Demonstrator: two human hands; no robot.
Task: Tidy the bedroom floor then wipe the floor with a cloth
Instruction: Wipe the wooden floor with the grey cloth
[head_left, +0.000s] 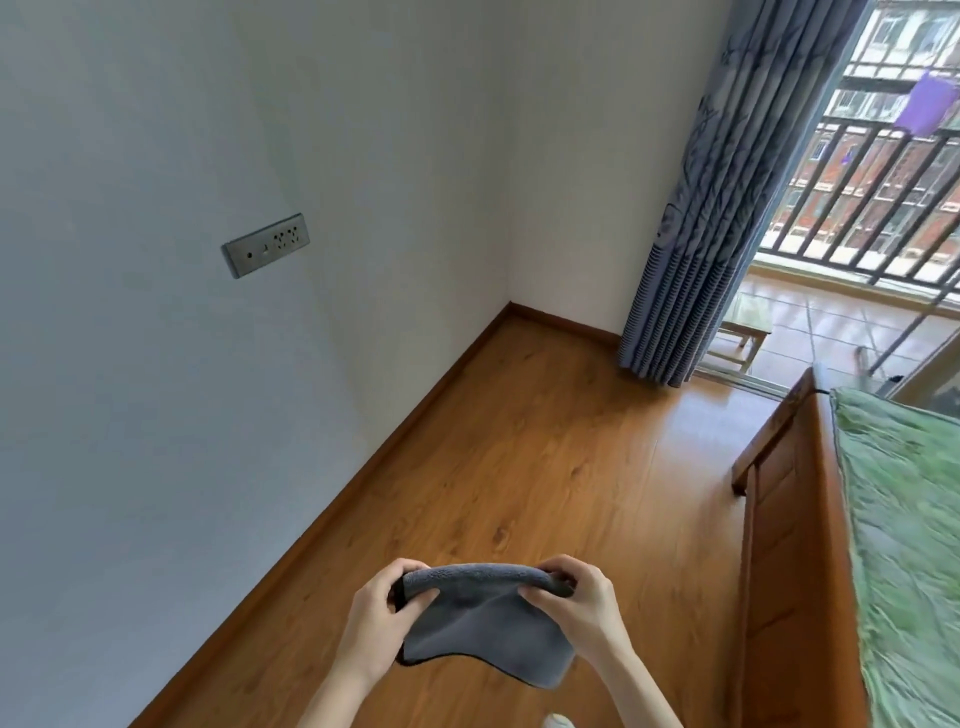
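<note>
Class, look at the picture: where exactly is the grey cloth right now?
In the head view, the grey cloth is low and central, held up above the wooden floor between the left hand and right hand.

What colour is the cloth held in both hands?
Dark grey cloth, seen in the head view.

Person, head view | left hand (382, 618): bare, no glove, ring or watch | right hand (576, 605): bare, likewise unadorned | forearms: both bare to the lower frame edge, no sleeve in view
</note>
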